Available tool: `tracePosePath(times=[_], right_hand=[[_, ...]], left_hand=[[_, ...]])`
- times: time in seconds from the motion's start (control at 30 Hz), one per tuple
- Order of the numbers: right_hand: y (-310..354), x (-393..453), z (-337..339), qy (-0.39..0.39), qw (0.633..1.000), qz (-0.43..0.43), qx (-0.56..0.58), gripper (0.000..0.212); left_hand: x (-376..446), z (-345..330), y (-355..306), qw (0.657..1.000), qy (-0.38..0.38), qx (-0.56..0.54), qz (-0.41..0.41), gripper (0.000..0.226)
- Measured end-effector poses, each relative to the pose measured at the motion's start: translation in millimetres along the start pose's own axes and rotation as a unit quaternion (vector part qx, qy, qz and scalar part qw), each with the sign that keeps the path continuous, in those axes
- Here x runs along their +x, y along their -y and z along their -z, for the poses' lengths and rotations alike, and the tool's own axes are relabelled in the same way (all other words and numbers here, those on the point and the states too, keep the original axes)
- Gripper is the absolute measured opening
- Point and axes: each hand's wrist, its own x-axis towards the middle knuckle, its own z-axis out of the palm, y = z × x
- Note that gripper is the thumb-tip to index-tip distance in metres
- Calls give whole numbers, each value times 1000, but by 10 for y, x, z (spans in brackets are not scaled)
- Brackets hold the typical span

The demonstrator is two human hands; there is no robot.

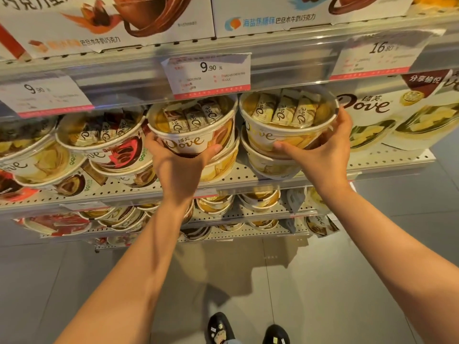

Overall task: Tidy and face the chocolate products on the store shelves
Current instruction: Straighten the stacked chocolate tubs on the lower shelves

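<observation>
Overhead, head view: I stand facing a shelf point(248, 178) of Dove chocolate tubs, both arms raised.
Left hand point(177, 161): mine, closed around the base of a tub point(192, 125) from below, thumb on its right side; the Dove logo faces me.
Right hand point(323, 147): wrapped around a second tub point(288, 117), fingers along its right rim, thumb on the front wall.
Tubs: side by side, tilted toward me, each sitting on top of another tub in its stack.
Neighbours: more tubs lie slanted to the left; Dove pouches point(372, 120) stand to the right.
Price tag point(208, 75): reads 9.90, just above the held tubs.
Floor: grey tiles, my dark shoes point(222, 327) at the bottom edge.
</observation>
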Motion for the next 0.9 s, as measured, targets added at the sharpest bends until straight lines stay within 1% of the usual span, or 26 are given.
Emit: tracePosePath(times=[0.03,0.1,0.17,0.2,0.23,0.3,0.37,0.4,0.47,0.53,0.6,0.67,0.77,0.9], right_hand=[[-1,17,25,15,1000,-10,6,118],[4,55,74,43,999,-17,11,113],[-5,87,115,68,998,-14,11,107],[-9,89,121,78,997,-12,10,104],[-4,77,115,83,996,-7,10,103],[9,27,57,71,997,12,11,105],[20,-35,-45,36,999,35,-2,111],[34,-58,-99,17,999,42,-11,116],[85,-71,-186,-18,999,36,-23,123],[120,-61,-216,-39,998,27,-36,125],[101,-40,-186,-39,998,27,-39,121],[69,-23,-128,-24,999,14,-36,118],[49,-2,-62,-2,998,0,-65,119],[68,49,2,27,997,-18,-71,118]], left_hand=[[21,21,-19,1000,5,-17,4,108],[15,8,58,998,18,-59,-31,101],[23,4,120,990,55,-128,-27,97],[27,-4,119,988,59,-138,-27,97],[18,-14,111,990,47,-130,-24,99],[-17,-80,118,996,15,-82,-29,112],[-41,-99,-12,996,11,-91,13,122],[-49,-111,-68,994,24,-99,31,124],[-86,-126,-128,995,24,-87,40,128],[-108,-126,-126,995,14,-93,31,124],[-84,-132,-86,991,3,-125,39,117],[-63,-134,-52,987,10,-155,30,116],[-61,-96,-50,980,27,-195,31,113],[-78,-82,-44,978,30,-206,23,114]])
